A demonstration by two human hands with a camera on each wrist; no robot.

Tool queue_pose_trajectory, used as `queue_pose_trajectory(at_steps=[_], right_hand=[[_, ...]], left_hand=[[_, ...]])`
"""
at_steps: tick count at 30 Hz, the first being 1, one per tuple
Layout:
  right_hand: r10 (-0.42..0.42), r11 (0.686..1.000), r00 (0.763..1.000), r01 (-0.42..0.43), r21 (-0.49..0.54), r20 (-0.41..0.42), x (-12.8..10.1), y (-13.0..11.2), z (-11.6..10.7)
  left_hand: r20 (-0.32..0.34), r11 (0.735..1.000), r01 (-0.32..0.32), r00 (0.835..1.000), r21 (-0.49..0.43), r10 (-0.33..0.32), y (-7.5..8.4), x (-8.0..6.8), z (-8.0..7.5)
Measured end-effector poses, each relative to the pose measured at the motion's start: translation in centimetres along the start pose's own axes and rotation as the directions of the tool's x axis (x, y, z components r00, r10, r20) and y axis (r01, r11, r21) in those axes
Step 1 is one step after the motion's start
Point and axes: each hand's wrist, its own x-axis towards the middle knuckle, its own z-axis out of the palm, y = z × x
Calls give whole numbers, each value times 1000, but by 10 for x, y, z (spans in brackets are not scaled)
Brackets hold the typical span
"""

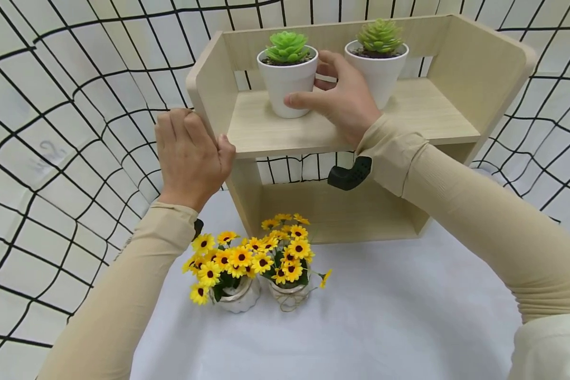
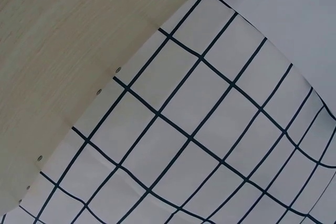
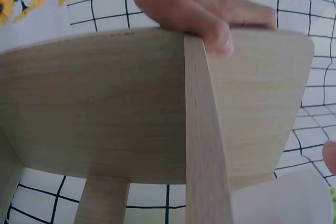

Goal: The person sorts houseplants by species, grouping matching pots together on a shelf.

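Note:
My right hand [image 1: 344, 97] holds the left white-potted succulent [image 1: 287, 79] by its right side, thumb across the front and fingers reaching behind. The pot stands on the upper board of a light wooden shelf [image 1: 437, 105]. Just behind that hand is a second white-potted succulent [image 1: 381, 66], partly hidden by it. My left hand [image 1: 192, 153] grips the shelf's left side panel, its thumb at the front edge. The right wrist view shows this left hand [image 3: 184, 9] on the panel, with the held white pot [image 3: 289, 200] at lower right. The left wrist view shows only panel [image 2: 79, 51] and backdrop.
Two pots of yellow flowers stand on the white tablecloth [image 1: 361, 316] before the shelf's lower left: a left flowerpot [image 1: 239, 298] and a right flowerpot [image 1: 290, 295]. Below the upper board is a lower compartment [image 1: 342, 211]. A black-and-white grid backdrop [image 1: 76, 132] surrounds the table.

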Motion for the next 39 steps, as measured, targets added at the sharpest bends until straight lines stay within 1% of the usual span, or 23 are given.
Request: queue_pose_trajectory(at_steps=[5, 10, 13, 16, 19, 21, 26, 30, 35, 39], right_hand=[[-22, 999, 999, 21, 49, 30, -20, 2, -8], [-98, 987, 994, 90, 133, 57, -42, 8, -17], [-158, 966, 986, 142, 217, 60, -53, 15, -21], [-210, 934, 976, 182, 306, 59, -63, 24, -26], [-245, 915, 968, 212, 342, 57, -73, 33, -31], [-264, 911, 964, 235, 340, 42, -79, 41, -34], [-301, 912, 953, 286, 293, 7, -95, 65, -37], [-316, 916, 949, 302, 263, 13, -107, 89, -35], [-306, 926, 951, 290, 242, 34, -120, 120, -30], [-268, 944, 962, 254, 211, 40, -129, 142, -25]], left_hand=[[-8, 1000, 3, 1000, -5, -3, 0, -1, 1], [-22, 1000, 12, 1000, -9, -13, 0, -1, 2], [-25, 1000, 17, 1000, -22, -18, 0, 0, 3], [-24, 999, 20, 999, -34, -20, 0, -1, 4], [-21, 999, 22, 1000, -39, -23, 0, -1, 4], [-21, 999, 22, 1000, -43, -23, 0, 0, 4], [-19, 999, 23, 1000, -47, -24, 1, 0, 4], [-10, 998, 27, 1000, -50, -28, 1, 0, 4], [-23, 998, 34, 999, -57, -35, 1, 0, 4], [-30, 998, 29, 999, -57, -31, 1, -1, 4]])
